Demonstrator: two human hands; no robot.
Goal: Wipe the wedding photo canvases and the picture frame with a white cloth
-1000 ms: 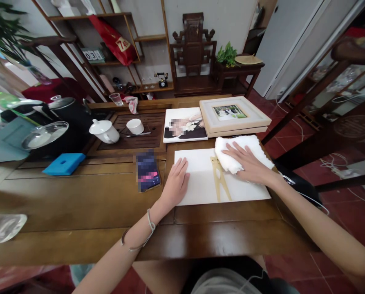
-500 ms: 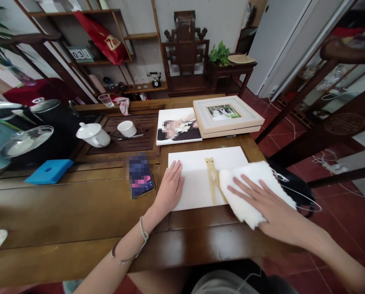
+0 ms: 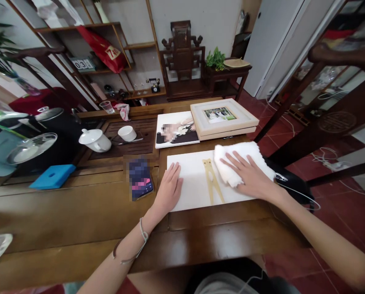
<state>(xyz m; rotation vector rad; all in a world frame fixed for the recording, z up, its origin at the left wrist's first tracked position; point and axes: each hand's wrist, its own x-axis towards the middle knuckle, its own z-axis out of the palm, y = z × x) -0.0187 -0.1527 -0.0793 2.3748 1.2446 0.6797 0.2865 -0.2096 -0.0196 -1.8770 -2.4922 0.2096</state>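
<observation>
A white board (image 3: pixel 191 185) lies flat on the wooden table. My left hand (image 3: pixel 170 184) rests on its left edge, fingers stretched out and holding nothing. Under my right hand (image 3: pixel 246 171) is a white fluffy cloth (image 3: pixel 256 157), pressed flat over the board's right part; the fingers are spread on top of it. Between the hands, a tan, two-legged flat shape (image 3: pixel 211 181) with a pointed-eared head shows on the board. I cannot tell whether it is printed or a separate piece. The cloth hides the board's far right corner.
Behind the board lie a photo panel (image 3: pixel 178 141) and stacked picture frames (image 3: pixel 225 126). To the left are a phone (image 3: pixel 142 179), a blue block (image 3: pixel 52 176), a lidded white bowl (image 3: pixel 95 141) and a white cup (image 3: pixel 127 133). A chair (image 3: pixel 329 118) stands at right.
My right hand has slid the cloth away from me and slightly left, so more of the tan shape and the board's lower right shows. My left hand has stayed on the board.
</observation>
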